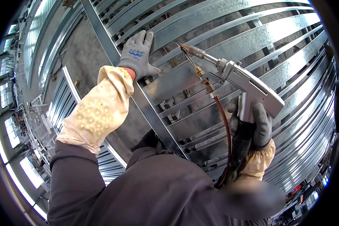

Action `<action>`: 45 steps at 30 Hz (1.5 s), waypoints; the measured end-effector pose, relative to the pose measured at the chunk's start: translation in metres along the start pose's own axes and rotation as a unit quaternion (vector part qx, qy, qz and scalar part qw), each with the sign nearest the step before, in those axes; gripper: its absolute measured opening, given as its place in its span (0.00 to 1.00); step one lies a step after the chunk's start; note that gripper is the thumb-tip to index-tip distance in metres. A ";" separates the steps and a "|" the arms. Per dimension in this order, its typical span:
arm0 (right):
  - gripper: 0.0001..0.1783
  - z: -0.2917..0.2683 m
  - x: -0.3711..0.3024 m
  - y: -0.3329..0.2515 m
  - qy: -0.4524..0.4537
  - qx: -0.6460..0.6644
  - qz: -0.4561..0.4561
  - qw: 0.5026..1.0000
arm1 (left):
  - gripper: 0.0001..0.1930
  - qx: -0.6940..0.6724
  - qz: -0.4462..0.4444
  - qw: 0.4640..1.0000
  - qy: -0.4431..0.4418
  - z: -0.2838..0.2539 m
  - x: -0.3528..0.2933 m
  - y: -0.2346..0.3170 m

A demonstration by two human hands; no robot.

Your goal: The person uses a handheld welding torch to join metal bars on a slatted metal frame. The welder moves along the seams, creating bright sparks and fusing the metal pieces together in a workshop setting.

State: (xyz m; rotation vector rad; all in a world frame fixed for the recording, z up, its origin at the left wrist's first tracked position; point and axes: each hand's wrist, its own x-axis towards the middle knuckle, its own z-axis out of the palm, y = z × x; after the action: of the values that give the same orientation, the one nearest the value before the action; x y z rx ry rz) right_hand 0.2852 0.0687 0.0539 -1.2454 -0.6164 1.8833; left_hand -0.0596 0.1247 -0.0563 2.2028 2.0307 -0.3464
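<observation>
My left hand (136, 54), in a grey work glove, lies with fingers stretched out over the edge of a metal frame, beside the long side bar (148, 111). A pale patterned sleeve guard (96, 109) covers that forearm. In my right hand (261, 126), also gloved in grey, a silvery handheld welding gun (252, 84) is held by its grip. Its copper-coloured tip (192, 50) points toward my left hand, apart from it and above the slats. Brass fittings (207, 86) under the barrel join a reddish-brown hose (228, 139) that runs down toward me.
Several parallel galvanized slats (229, 51) stretch across the frame, with gaps between them. More long metal profiles (305, 150) lie close together on the right. On the left are concrete floor (86, 49), another slatted panel (62, 109), and a wall with windows (13, 132).
</observation>
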 end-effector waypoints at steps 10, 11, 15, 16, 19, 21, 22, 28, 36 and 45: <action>0.22 0.010 0.008 0.018 -0.067 0.032 0.090 0.993 | 0.43 -0.072 -0.029 0.985 0.153 0.007 -0.051 0.008; 0.22 0.015 0.011 0.021 -0.073 0.019 0.104 0.992 | 0.39 -0.120 -0.033 0.974 0.189 0.010 -0.071 0.014; 0.17 0.026 0.027 0.046 -0.112 -0.051 0.154 0.980 | 0.19 -0.516 -0.101 0.841 0.126 0.018 -0.148 0.071; 0.17 0.026 0.033 0.051 -0.130 -0.096 0.172 0.972 | 0.17 -0.639 -0.159 0.751 0.045 0.023 -0.162 0.087; 0.18 0.044 0.037 0.062 -0.139 -0.147 0.140 0.969 | 0.14 -0.727 -0.154 0.666 -0.066 0.009 -0.165 0.097; 0.15 0.046 0.039 0.064 -0.152 -0.121 0.172 0.966 | 0.13 -0.765 -0.189 0.611 -0.076 0.011 -0.162 0.103; 0.16 0.045 0.041 0.067 -0.158 -0.134 0.168 0.964 | 0.13 -0.782 -0.204 0.583 -0.082 0.012 -0.161 0.103; 0.16 0.042 0.046 0.082 -0.162 -0.168 0.132 0.963 | 0.12 -0.781 -0.231 0.569 -0.117 0.018 -0.159 0.098; 0.16 0.053 0.049 0.075 -0.179 -0.122 0.221 0.951 | 0.09 -0.781 -0.255 0.564 -0.084 0.017 -0.159 0.097; 0.15 0.057 0.047 0.084 -0.146 -0.138 0.180 0.963 | 0.09 -0.786 -0.272 0.553 -0.061 0.017 -0.157 0.099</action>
State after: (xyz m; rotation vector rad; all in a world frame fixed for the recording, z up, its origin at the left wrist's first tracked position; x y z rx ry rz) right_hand 0.1943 0.0599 -0.0103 -1.3333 -0.8801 2.3747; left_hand 0.0262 -0.0394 -0.0393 0.3776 1.5088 0.9280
